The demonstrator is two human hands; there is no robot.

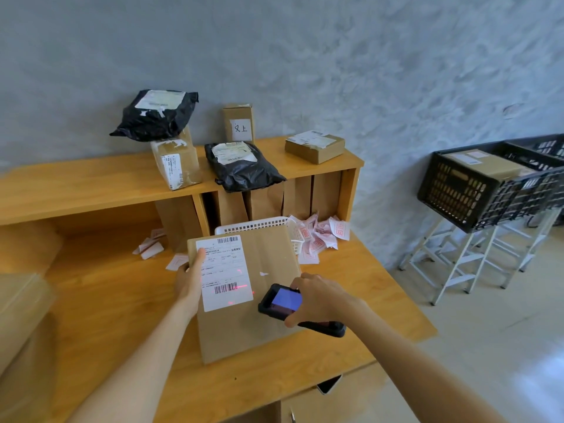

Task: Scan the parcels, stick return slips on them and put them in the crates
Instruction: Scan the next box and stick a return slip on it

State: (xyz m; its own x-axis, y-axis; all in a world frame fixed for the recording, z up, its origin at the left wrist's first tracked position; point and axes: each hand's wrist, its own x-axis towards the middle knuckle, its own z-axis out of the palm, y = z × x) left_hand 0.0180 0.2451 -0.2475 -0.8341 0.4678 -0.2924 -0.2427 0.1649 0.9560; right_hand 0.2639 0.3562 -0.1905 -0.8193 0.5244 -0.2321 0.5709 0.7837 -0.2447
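Wooden counter [100, 303] against grey wall. My left hand [187, 277] steadies flat cardboard parcel [259, 288] at its left edge, thumb over shipping label [225, 271], fingers likely curled under, hidden. Red scan line sits on lower barcode. My right hand [320, 300] grips scanner [282, 302], fingers wrapped round it. Return slips [320, 236] beyond; black crate [476, 190] far right. Risk: beam drifts off barcode, misread.
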